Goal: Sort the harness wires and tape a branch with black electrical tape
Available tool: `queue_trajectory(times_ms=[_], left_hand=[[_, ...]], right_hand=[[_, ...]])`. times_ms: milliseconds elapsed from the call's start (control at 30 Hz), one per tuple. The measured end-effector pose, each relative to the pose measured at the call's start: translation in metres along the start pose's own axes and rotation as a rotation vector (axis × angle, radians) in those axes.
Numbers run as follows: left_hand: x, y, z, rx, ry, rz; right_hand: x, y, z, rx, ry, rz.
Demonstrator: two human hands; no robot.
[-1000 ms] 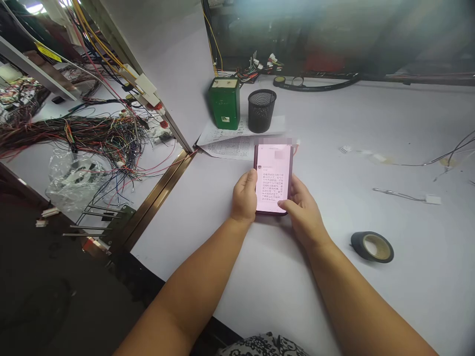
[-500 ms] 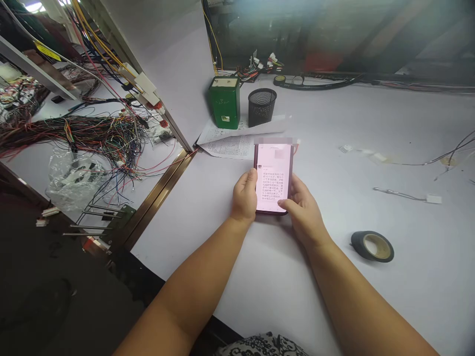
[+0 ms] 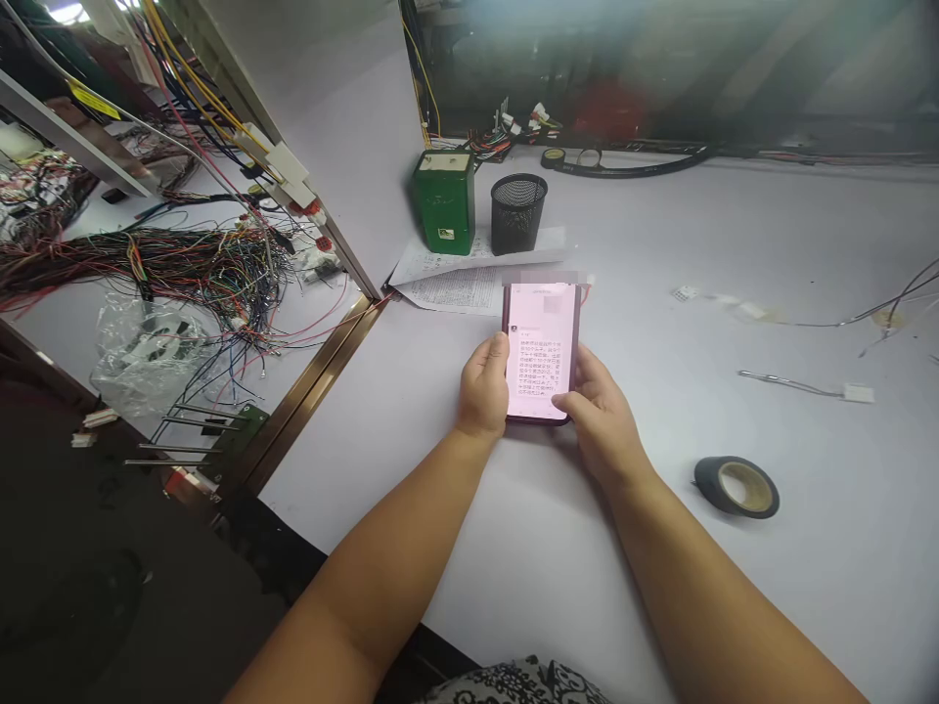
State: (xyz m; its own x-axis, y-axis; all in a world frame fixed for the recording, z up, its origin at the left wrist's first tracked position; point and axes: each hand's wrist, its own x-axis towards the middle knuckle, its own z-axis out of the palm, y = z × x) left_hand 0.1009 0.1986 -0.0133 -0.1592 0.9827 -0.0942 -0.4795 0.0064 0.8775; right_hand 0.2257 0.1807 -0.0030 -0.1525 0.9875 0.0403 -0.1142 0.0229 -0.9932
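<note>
A smartphone (image 3: 541, 342) with a lit pinkish screen full of text is held upright above the white tabletop. My left hand (image 3: 485, 389) is closed around its left edge, thumb along the side. Gripping the right edge is my right hand (image 3: 605, 416), its thumb over the lower right of the screen. The fingers behind the phone are mostly hidden. Just beyond the phone, printed paper sheets (image 3: 459, 286) lie on the table.
A green box (image 3: 446, 205) and a black mesh cup (image 3: 517, 220) stand at the back. On the right are a roll of black tape (image 3: 708, 484) and a thin cable with a white connector (image 3: 857, 393). Wire bundles (image 3: 147, 259) fill the left side, past a metal frame edge (image 3: 315, 381).
Both hands and the phone stay almost still. The on-screen text looks slightly different, though it is too small to read. The reflections in the back panel have shifted.
</note>
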Motion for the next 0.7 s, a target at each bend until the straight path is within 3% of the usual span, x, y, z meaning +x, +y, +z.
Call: queue_trajectory(times_ms=[333, 700], left_hand=[[-0.0007, 0.0014, -0.0002, 0.017, -0.013, -0.010], [0.0019, 0.0033, 0.0007, -0.055, 0.067, -0.042]], right_hand=[[-0.0006, 0.0004, -0.0002, -0.059, 0.040, 0.017], [-0.0003, -0.0019, -0.0047, -0.085, -0.133, -0.008]])
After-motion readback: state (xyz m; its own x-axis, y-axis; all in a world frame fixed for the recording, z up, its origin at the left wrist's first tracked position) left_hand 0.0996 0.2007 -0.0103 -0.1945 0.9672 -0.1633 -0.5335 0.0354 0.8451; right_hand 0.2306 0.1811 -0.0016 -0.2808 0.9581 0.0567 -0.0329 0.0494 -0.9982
